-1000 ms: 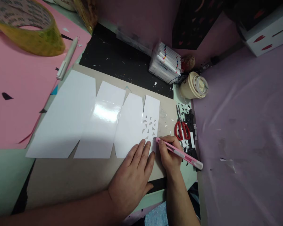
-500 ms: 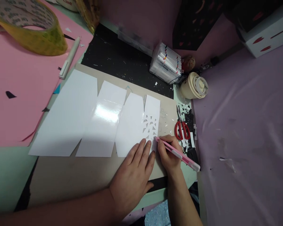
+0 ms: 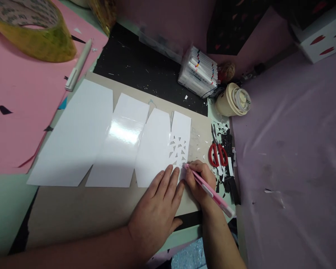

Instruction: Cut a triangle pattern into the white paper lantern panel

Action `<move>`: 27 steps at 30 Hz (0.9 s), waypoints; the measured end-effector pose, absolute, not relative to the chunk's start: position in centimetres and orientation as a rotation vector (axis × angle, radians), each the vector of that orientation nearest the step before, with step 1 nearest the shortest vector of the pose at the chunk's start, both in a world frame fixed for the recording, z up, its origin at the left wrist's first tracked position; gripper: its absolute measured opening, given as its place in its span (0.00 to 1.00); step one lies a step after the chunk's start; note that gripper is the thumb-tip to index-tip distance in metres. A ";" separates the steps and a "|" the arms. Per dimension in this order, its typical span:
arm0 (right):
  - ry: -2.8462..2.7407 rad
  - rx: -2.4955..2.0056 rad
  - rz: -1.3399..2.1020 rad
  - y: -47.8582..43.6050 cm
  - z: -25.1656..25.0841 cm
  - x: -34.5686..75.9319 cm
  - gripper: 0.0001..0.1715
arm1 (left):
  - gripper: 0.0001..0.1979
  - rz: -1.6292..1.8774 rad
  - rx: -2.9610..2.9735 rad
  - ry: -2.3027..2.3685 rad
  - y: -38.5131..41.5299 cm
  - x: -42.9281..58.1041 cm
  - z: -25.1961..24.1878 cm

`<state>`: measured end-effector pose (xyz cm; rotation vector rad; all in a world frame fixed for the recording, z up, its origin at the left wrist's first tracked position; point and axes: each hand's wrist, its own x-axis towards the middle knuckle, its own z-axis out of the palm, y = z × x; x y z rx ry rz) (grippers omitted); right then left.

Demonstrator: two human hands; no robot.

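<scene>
A white sheet of card, notched along its far and near edges, lies on a beige board. Small triangular holes dot its right-hand panel. My left hand rests flat on the card's near right part and the board, fingers stretched out. Gripped in my right hand is a slim pink craft knife, its tip at the card just below the holes. The knife slants back toward the lower right. My right fingertips are pinched around its front end.
Red-handled scissors lie right of the board among black and white paper scraps. Beyond are a lidded cup and a case of markers. Pink paper, a yellow tape roll and a white pen-shaped tool lie left.
The back end of the craft knife has swung down toward me, while its tip stays near the same spot. My left hand keeps its place. The view has shifted slightly.
</scene>
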<state>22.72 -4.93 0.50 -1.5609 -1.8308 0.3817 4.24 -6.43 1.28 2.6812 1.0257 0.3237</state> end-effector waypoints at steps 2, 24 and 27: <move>-1.832 -1.555 0.373 -5.0 0.4 22.9 0.09 | 0.44 0.316 2.685 1.022 -6.4 4.2 1.3; -1.803 -1.548 0.396 -5.1 0.7 23.0 0.11 | 0.45 0.318 2.697 1.034 -6.2 4.4 1.5; -1.783 -1.547 0.431 -5.1 0.6 23.0 0.11 | 0.45 0.326 2.695 1.036 -6.2 4.4 1.4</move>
